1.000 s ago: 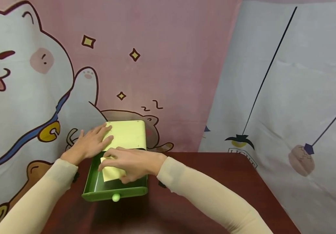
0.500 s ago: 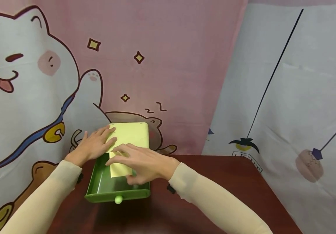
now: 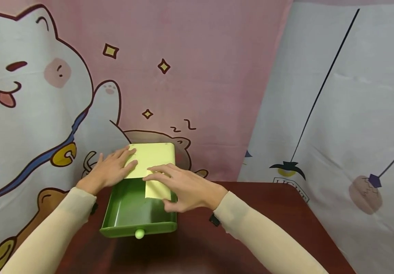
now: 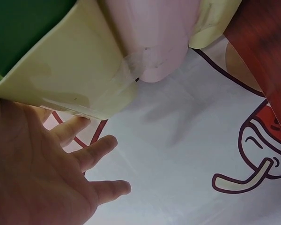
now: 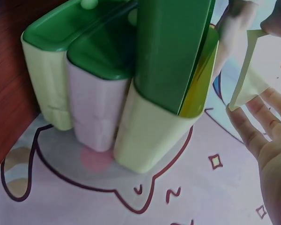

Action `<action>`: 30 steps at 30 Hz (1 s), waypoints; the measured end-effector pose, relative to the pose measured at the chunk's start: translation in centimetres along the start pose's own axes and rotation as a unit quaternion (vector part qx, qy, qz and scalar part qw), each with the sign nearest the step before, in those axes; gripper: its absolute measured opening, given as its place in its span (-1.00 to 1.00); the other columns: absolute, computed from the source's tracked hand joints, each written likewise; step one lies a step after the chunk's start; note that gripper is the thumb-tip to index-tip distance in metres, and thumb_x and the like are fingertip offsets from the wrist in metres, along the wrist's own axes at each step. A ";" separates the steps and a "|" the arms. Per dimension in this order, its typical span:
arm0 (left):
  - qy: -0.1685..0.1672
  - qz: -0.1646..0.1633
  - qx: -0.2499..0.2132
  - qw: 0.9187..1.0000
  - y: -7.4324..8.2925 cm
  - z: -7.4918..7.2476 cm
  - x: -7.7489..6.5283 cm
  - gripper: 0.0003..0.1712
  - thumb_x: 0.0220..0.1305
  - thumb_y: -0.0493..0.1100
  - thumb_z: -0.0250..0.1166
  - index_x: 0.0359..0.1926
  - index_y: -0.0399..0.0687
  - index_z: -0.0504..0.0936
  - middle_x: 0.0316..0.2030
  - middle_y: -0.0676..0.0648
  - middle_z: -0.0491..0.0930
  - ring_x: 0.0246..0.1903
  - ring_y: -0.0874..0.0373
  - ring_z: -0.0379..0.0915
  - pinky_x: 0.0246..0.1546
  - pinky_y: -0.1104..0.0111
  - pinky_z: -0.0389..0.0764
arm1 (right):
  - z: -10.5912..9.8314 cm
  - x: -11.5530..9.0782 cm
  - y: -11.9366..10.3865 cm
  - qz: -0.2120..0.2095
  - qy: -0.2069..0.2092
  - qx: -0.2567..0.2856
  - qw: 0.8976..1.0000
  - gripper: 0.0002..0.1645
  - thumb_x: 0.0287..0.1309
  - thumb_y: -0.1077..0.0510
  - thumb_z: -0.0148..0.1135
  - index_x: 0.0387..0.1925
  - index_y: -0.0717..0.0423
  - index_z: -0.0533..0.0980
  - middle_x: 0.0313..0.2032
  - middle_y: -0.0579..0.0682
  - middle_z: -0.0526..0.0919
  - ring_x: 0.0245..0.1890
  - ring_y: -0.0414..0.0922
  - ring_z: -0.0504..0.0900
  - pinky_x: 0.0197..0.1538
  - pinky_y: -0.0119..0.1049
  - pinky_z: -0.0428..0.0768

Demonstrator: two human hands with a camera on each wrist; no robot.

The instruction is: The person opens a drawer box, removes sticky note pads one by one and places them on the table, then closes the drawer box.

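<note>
A drawer box with a pale yellow top (image 3: 153, 154) stands at the back left of the table in the head view. Its green drawer (image 3: 126, 207) is pulled out, and the green floor inside shows. My left hand (image 3: 111, 169) rests on the top's left edge with fingers spread. Over the drawer's right side, my right hand (image 3: 190, 186) pinches a small pale yellow pad of paper (image 3: 155, 190). In the right wrist view, thumb and fingers grip the pad's (image 5: 247, 70) edges beside the pulled-out drawer (image 5: 171, 56).
Below the yellow unit, a pink drawer unit (image 5: 98, 110) and another pale yellow one (image 5: 47, 86) show in the right wrist view, both with green fronts. The dark red table (image 3: 258, 220) extends to the right. A printed cartoon curtain (image 3: 214, 95) hangs behind.
My right hand has moved rightward with the pad, from the drawer's middle to its right side, uncovering more of the inside. The left hand stays on the box. The head view has shifted slightly.
</note>
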State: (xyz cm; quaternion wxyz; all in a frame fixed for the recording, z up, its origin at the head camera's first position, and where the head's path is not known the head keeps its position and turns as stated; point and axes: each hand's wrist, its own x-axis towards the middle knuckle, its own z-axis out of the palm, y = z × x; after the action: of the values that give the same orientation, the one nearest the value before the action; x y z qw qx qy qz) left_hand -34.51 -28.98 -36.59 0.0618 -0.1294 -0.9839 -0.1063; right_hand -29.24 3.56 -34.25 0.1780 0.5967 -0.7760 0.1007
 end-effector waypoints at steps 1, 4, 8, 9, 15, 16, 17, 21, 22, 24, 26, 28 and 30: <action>0.000 -0.001 0.001 1.000 0.0 0.0 0.0 -0.09 0.61 0.53 -0.31 0.75 0.23 0.02 0.75 -0.15 -0.14 0.63 -0.48 -0.05 0.44 -0.63 -0.40 | -0.1 -0.2 0.2 0.004 0.000 0.005 1.000 -0.09 0.22 -0.04 0.36 0.57 -0.17 0.26 0.60 -0.07 0.27 0.56 -0.17 0.33 0.28 -0.30 0.65; 0.002 -0.002 0.002 1.000 0.0 0.0 0.1 -0.08 0.61 0.53 -0.32 0.75 0.22 0.03 0.75 -0.15 -0.14 0.63 -0.48 -0.04 0.45 -0.63 -0.40 | -0.3 -1.0 0.8 0.018 0.004 0.019 1.000 -0.12 0.19 -0.03 0.37 0.52 -0.10 0.30 0.63 -0.14 0.23 0.55 -0.19 0.33 0.38 -0.27 0.59; 0.003 0.001 -0.002 1.000 0.0 0.0 0.1 -0.08 0.60 0.53 -0.32 0.75 0.23 0.03 0.75 -0.15 -0.14 0.63 -0.49 -0.05 0.45 -0.61 -0.41 | -0.3 -2.4 1.7 0.038 0.010 0.030 0.999 -0.14 0.16 -0.01 0.38 0.48 -0.08 0.34 0.66 -0.18 0.20 0.46 -0.19 0.41 0.37 -0.24 0.57; 0.003 0.002 -0.004 1.000 0.0 0.0 0.1 -0.09 0.60 0.53 -0.32 0.75 0.23 0.03 0.75 -0.14 -0.14 0.63 -0.49 -0.06 0.45 -0.61 -0.42 | -0.2 -2.8 2.0 0.041 0.011 0.032 0.999 -0.15 0.16 0.00 0.38 0.48 -0.07 0.34 0.66 -0.17 0.20 0.44 -0.19 0.42 0.38 -0.23 0.57; 0.000 0.006 -0.010 1.000 0.0 -0.1 0.0 -0.09 0.61 0.52 -0.31 0.75 0.24 0.02 0.76 -0.13 -0.15 0.63 -0.48 -0.07 0.45 -0.61 -0.44 | -0.2 -4.7 3.1 0.069 0.026 0.040 0.996 -0.15 0.15 0.01 0.39 0.48 -0.05 0.37 0.65 -0.13 0.25 0.51 -0.15 0.39 0.45 -0.14 0.54; 0.000 0.005 -0.009 1.000 0.0 -0.1 0.0 -0.09 0.61 0.52 -0.31 0.75 0.24 0.02 0.76 -0.13 -0.15 0.63 -0.48 -0.07 0.45 -0.61 -0.43 | -0.2 -5.1 3.2 0.073 0.029 0.041 0.996 -0.14 0.14 0.02 0.40 0.48 -0.05 0.38 0.64 -0.11 0.26 0.51 -0.15 0.39 0.44 -0.14 0.55; 0.000 0.005 -0.008 1.000 -0.1 -0.1 -0.1 -0.09 0.61 0.52 -0.31 0.75 0.24 0.02 0.76 -0.13 -0.15 0.63 -0.48 -0.06 0.45 -0.62 -0.43 | -0.1 -5.4 3.5 0.077 0.030 0.041 0.996 -0.14 0.14 0.02 0.40 0.49 -0.05 0.37 0.64 -0.09 0.27 0.51 -0.15 0.39 0.43 -0.14 0.56; 0.001 0.004 -0.012 1.000 0.0 -0.1 -0.2 -0.10 0.61 0.52 -0.30 0.75 0.24 0.02 0.76 -0.13 -0.14 0.63 -0.48 -0.06 0.44 -0.63 -0.43 | 0.3 -6.7 4.4 0.090 0.035 0.041 0.994 -0.10 0.11 0.04 0.41 0.51 -0.04 0.37 0.59 -0.04 0.33 0.51 -0.13 0.40 0.43 -0.12 0.56; 0.001 0.004 -0.014 1.000 0.0 -0.1 -0.3 -0.10 0.62 0.51 -0.29 0.75 0.24 0.02 0.76 -0.13 -0.14 0.63 -0.49 -0.07 0.43 -0.63 -0.44 | 0.5 -7.1 4.7 0.092 0.036 0.041 0.994 -0.10 0.11 0.04 0.41 0.51 -0.03 0.38 0.58 -0.02 0.34 0.52 -0.12 0.40 0.45 -0.12 0.55; 0.002 0.006 -0.018 1.000 0.0 -0.1 -0.3 -0.10 0.62 0.51 -0.28 0.75 0.23 0.03 0.75 -0.14 -0.14 0.63 -0.50 -0.07 0.42 -0.64 -0.44 | 0.7 -7.8 5.2 0.097 0.037 0.041 0.994 -0.10 0.10 0.05 0.42 0.51 -0.02 0.38 0.56 -0.02 0.36 0.52 -0.12 0.41 0.46 -0.12 0.55; 0.003 0.007 -0.019 1.000 0.1 -0.1 -0.3 -0.10 0.62 0.51 -0.28 0.75 0.22 0.03 0.75 -0.14 -0.14 0.62 -0.50 -0.07 0.42 -0.64 -0.44 | 1.0 -8.6 5.7 0.101 0.040 0.043 0.993 -0.10 0.09 0.06 0.43 0.50 -0.01 0.40 0.54 -0.01 0.38 0.50 -0.12 0.43 0.45 -0.12 0.56; 0.003 0.006 -0.019 1.000 0.1 -0.1 -0.3 -0.10 0.62 0.51 -0.29 0.75 0.22 0.03 0.75 -0.14 -0.14 0.62 -0.50 -0.06 0.43 -0.63 -0.45 | 1.2 -9.4 6.2 0.109 0.041 0.044 0.992 -0.10 0.07 0.07 0.44 0.49 0.00 0.42 0.52 -0.01 0.39 0.49 -0.13 0.45 0.43 -0.12 0.57; 0.003 0.004 -0.017 1.000 0.1 -0.1 -0.3 -0.10 0.61 0.52 -0.30 0.75 0.23 0.03 0.76 -0.13 -0.15 0.62 -0.50 -0.05 0.44 -0.62 -0.45 | 1.4 -10.1 6.7 0.119 0.039 0.047 0.991 -0.10 0.07 0.09 0.46 0.49 0.00 0.43 0.52 -0.02 0.39 0.47 -0.16 0.45 0.41 -0.14 0.58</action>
State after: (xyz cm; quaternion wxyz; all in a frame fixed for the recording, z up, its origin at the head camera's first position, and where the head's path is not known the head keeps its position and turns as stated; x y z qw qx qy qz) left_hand -34.15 -28.99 -36.50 0.0629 -0.1342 -0.9812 -0.1234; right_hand -33.63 13.87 -39.18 0.1665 0.5036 -0.8281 0.1811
